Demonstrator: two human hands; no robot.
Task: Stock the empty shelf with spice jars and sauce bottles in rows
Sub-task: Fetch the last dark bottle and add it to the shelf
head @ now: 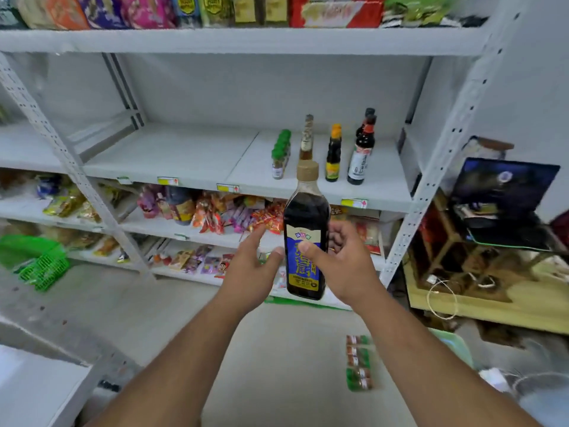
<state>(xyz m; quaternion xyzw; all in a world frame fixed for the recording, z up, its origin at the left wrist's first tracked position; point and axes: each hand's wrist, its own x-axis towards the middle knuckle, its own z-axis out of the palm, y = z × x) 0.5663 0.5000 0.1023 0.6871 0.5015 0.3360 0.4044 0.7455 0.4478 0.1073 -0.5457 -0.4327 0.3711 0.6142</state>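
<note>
- Right hand [345, 260] grips the dark sauce bottle [306, 238] upright, at 6 o'clock from the shelf's [172, 155] bottle rows.
- Left hand [251, 272], fingers spread, sits at the bottle's 9 o'clock, thumb touching it.

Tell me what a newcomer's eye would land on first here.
First, the dark sauce bottle with the blue label, upright at centre frame, gripped by the right hand while the left hand hovers open beside it. Next, the mostly bare grey shelf behind, with only green-capped spice jars and a few sauce bottles lined up at its right end. More spice jars lie on the floor below.
</note>
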